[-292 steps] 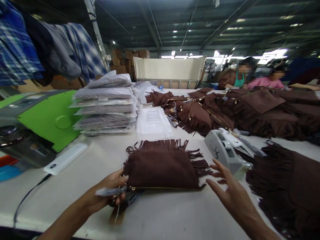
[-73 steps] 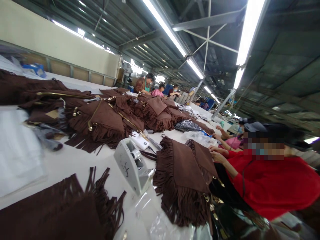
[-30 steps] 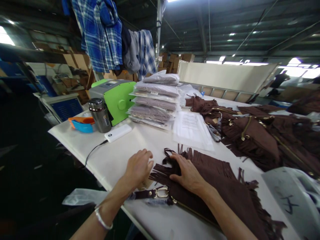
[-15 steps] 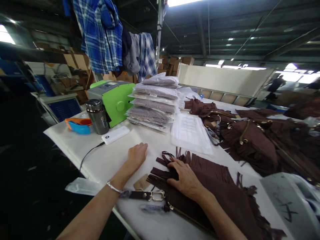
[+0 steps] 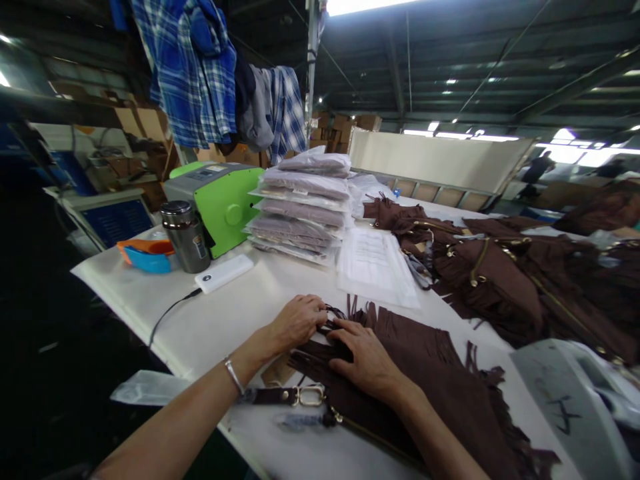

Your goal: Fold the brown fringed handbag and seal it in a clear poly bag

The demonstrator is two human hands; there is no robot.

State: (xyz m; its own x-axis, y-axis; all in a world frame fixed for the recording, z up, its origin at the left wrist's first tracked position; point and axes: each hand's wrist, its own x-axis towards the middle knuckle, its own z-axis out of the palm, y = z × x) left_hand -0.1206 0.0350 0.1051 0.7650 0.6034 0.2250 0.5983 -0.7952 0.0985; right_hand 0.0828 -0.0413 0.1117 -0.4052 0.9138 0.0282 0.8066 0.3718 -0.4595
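Note:
A dark brown fringed bag (image 5: 425, 373) lies flat on the white table in front of me. At its upper left corner my left hand (image 5: 300, 320), wearing a bracelet, has its fingers curled closed on the fringe strips. My right hand (image 5: 363, 357) rests open on the bag, fingers stretched toward the same strips and close to the left fingertips. Below the left wrist lie a brown strap with a gold buckle (image 5: 311, 396) and a plastic-wrapped zipper end (image 5: 303, 421). A brown paper tag (image 5: 277, 372) shows partly beneath the left hand.
Bagged flat packs (image 5: 303, 207) are stacked behind, beside a green machine (image 5: 233, 207), a steel thermos (image 5: 186, 237) and a white power bank (image 5: 225, 273). More brown bags (image 5: 490, 273) pile up on the right, near a grey tape dispenser-like object (image 5: 565, 393). Plastic-covered paper (image 5: 375, 263) lies between.
My left hand has moved right from the bare table onto the bag's fringe and closed there. My right hand stays on the bag. The view has shifted slightly.

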